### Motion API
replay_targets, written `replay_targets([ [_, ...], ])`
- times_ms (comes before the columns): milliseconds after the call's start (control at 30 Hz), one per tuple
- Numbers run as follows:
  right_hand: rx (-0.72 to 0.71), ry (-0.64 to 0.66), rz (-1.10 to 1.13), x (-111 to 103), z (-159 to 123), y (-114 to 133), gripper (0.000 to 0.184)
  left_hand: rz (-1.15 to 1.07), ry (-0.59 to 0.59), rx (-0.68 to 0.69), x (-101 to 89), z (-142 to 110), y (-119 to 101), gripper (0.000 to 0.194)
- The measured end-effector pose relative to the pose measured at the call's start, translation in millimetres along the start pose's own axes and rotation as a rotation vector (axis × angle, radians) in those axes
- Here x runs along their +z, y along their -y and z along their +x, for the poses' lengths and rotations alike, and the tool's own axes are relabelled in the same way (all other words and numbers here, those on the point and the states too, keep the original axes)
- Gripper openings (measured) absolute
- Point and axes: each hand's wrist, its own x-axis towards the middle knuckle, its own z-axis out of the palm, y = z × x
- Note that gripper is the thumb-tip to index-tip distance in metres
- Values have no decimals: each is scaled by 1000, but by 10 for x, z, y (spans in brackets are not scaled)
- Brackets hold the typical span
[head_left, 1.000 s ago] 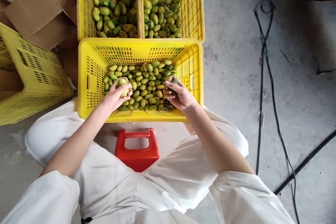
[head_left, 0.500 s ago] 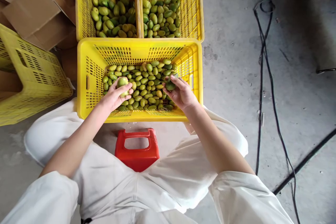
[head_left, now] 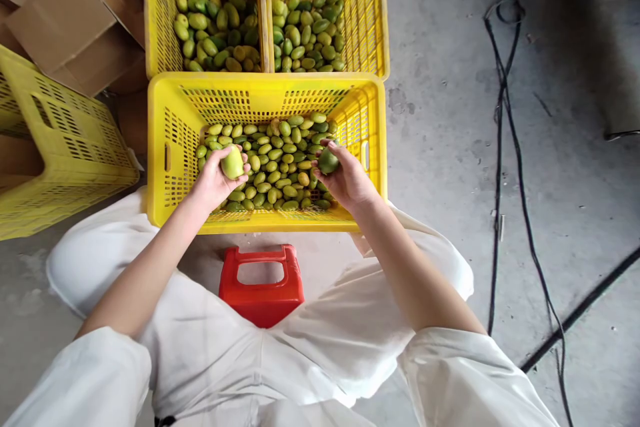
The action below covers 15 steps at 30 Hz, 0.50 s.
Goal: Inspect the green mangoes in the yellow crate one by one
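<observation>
My left hand (head_left: 217, 177) is closed around a pale yellow-green oval fruit (head_left: 233, 163), thumb along its upper side. In my right hand (head_left: 347, 177) sits a darker green oval fruit (head_left: 328, 161), gripped by thumb and fingers. Both hands hover over the near yellow crate (head_left: 265, 221), apart from each other. Below them in that crate lies a spread of smaller green and yellowish oval fruits (head_left: 273, 175). Their exact kind I cannot make out.
Behind stands a yellow crate (head_left: 386, 27) with a divider (head_left: 265, 20) and larger green fruits in both halves. Another yellow crate (head_left: 75, 140) and cardboard boxes (head_left: 60, 20) are at left. A red plastic stool (head_left: 263, 300) is between my legs. Black cables (head_left: 520, 173) cross the floor at right.
The pale fruit has turned in my left hand and shows more of its side. My right hand's dark fruit has also shifted slightly and shows more. The crates have stayed put.
</observation>
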Motion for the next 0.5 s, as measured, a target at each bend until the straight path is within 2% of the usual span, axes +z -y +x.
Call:
replay_targets([
  [133,-13,64,-11,16,-18,-32,71,-36,-35,41,-5,-8,20,14],
  [300,10,99,-26,49,-64,-1,77,70,68,89,-51,-16,27,42],
  [500,38,102,-34,67,-90,43,81,63,112,28,-47,-30,4,39],
])
